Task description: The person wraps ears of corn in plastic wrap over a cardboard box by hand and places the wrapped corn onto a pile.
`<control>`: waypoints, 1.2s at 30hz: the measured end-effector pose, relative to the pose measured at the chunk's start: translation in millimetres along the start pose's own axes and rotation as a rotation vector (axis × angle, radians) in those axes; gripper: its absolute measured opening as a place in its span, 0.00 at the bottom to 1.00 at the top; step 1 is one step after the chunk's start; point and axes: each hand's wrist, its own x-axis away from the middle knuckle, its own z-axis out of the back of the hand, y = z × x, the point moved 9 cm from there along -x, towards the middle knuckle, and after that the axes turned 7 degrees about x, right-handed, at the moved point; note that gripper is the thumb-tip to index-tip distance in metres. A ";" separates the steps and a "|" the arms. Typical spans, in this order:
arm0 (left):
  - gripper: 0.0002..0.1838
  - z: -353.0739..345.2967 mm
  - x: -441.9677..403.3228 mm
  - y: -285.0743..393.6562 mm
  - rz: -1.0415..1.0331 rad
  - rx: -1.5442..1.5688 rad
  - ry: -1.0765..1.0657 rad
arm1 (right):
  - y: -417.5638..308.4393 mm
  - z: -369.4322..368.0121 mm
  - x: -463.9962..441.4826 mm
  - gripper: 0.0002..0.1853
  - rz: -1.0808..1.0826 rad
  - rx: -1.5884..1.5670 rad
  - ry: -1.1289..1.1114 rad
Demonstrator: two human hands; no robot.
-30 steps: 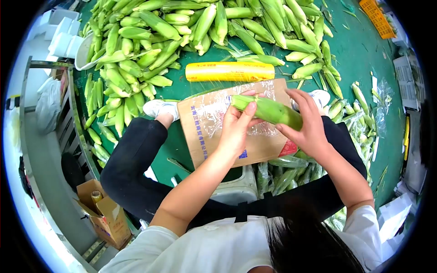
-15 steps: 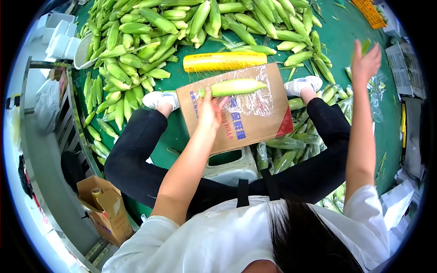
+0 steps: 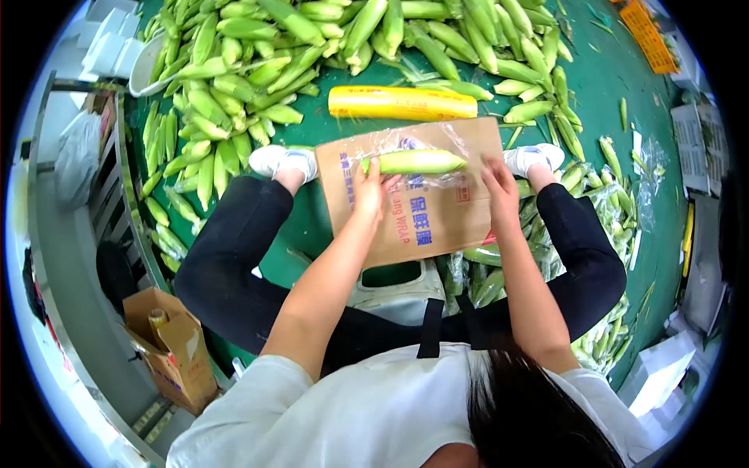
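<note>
My left hand (image 3: pixel 370 191) is closed on the left end of an ear of corn (image 3: pixel 421 161) in pale green husk. The corn lies level over a cardboard box (image 3: pixel 460 218) with printed lettering, and a clear plastic film (image 3: pixel 449 140) shows on the box around it. My right hand (image 3: pixel 499 187) is at the box's right edge, just off the corn's right tip. Its fingers are stretched out and slightly blurred, with nothing visible in them. Behind the box lies a yellow roll of plastic wrap (image 3: pixel 402 103).
A large heap of corn (image 3: pixel 273 47) spreads across the green floor (image 3: pixel 608 86). Wrapped ears (image 3: pixel 597 335) are piled to the right of my leg. A grey stool (image 3: pixel 402 292) stands under the box. To the left is an open carton (image 3: pixel 175 351); an orange crate (image 3: pixel 647 35) is far right.
My right hand has come in from the far right, where it had a small green piece, to the box's edge. The left hand still holds the corn.
</note>
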 end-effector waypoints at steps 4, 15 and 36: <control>0.19 7.8 -3.5 -0.1 -0.027 -0.296 0.095 | -27.0 -104.4 -8.2 0.18 0.791 0.875 -0.350; 0.18 -14.0 69.0 50.2 -0.854 -1.968 -0.576 | 0.6 -130.2 -12.2 0.35 0.837 1.153 -0.522; 0.16 -186.4 -91.3 158.1 -0.839 -1.615 -0.461 | -17.7 -185.0 -34.6 0.33 0.807 1.359 -0.671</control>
